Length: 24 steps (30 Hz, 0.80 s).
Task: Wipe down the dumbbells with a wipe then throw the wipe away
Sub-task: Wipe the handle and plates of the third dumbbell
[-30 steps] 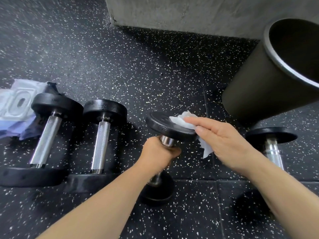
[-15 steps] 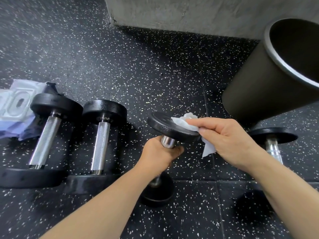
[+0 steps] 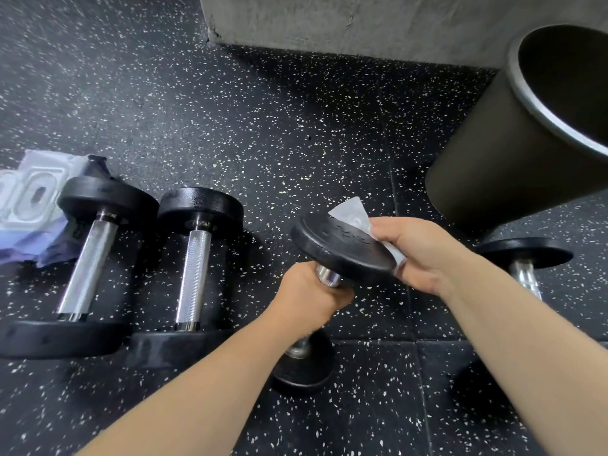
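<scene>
Mostly under right hand [image 3: 419, 255]: wipe [image 3: 352, 216]

Light is even and fairly bright, falling from overhead; soft shadows pool on the speckled floor [image 3: 296, 133] beneath the resting dumbbells [image 3: 194, 258] and beside the bin [image 3: 500, 153]; narrow glare streaks run down their chrome handles, and a pale sheen rings the bin's rim; the raised dumbbell [image 3: 342, 248] shows a dull gloss on its top plate; the wipe [image 3: 353, 215] and right grip [image 3: 424, 255] are slightly smeared; wide-angle distortion bends the bin and wall [image 3: 362, 24] near the edges; the left packet [image 3: 29, 199] looks washed out.
</scene>
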Each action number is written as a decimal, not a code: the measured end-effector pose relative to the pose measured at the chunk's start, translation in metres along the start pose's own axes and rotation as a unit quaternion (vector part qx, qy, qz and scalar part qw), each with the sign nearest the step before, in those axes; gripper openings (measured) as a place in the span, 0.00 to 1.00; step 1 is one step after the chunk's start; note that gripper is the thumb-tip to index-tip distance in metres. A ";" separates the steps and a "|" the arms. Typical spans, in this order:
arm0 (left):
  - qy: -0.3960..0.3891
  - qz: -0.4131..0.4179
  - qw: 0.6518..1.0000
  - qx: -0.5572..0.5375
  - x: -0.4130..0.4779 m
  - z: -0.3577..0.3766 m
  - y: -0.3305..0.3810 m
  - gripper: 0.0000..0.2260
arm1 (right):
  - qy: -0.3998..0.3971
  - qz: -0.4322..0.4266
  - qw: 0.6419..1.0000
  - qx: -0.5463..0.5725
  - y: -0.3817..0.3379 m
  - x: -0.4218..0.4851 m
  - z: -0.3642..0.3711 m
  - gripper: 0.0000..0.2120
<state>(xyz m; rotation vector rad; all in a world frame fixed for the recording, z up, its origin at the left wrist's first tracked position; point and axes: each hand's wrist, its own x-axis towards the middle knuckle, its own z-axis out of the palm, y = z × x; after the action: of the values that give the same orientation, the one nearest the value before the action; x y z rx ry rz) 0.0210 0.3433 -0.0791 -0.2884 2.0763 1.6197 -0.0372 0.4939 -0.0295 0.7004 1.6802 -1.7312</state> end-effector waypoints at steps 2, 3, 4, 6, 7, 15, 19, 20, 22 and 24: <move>0.013 -0.008 1.000 -0.005 0.002 -0.002 -0.001 0.14 | 0.029 0.000 0.999 0.026 0.004 -0.006 -0.001 0.13; 0.018 -0.012 1.000 -0.006 0.003 -0.004 -0.001 0.13 | 0.040 -0.014 0.998 0.043 0.007 -0.014 0.001 0.13; 0.022 -0.017 1.000 -0.009 0.004 -0.006 -0.001 0.11 | 0.048 -0.038 0.997 0.051 0.010 -0.024 0.005 0.12; 0.028 -0.029 0.999 -0.027 0.005 -0.009 -0.001 0.09 | 0.046 -0.092 0.994 0.048 0.016 -0.048 0.016 0.13; 0.031 -0.033 0.998 -0.039 0.006 -0.010 -0.001 0.09 | 0.048 -0.112 0.992 0.041 0.020 -0.058 0.021 0.14; -0.025 0.004 0.999 -0.047 0.006 -0.014 -0.006 0.15 | 0.068 -0.084 0.994 0.032 0.020 -0.051 0.017 0.14; -0.082 0.043 0.996 -0.002 0.005 -0.012 -0.010 0.12 | 0.012 0.007 1.000 -0.006 -0.001 -0.016 0.002 0.14; -0.091 0.050 0.995 0.006 0.004 -0.009 -0.011 0.11 | -0.011 0.008 0.999 -0.050 -0.006 -0.010 0.003 0.13; -0.103 0.057 0.993 0.015 0.004 -0.003 -0.011 0.12 | -0.054 -0.006 0.989 -0.137 -0.015 -0.001 0.005 0.13; -0.108 0.054 0.993 0.018 0.004 -0.001 -0.010 0.12 | -0.077 -0.028 0.977 -0.199 -0.022 0.006 0.008 0.14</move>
<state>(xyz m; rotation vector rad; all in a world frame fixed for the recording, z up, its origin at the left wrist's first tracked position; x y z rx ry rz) 0.0215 0.3406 -0.0896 0.0126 1.9835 1.5960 -0.0571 0.4851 -0.0185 0.3284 1.8735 -1.3811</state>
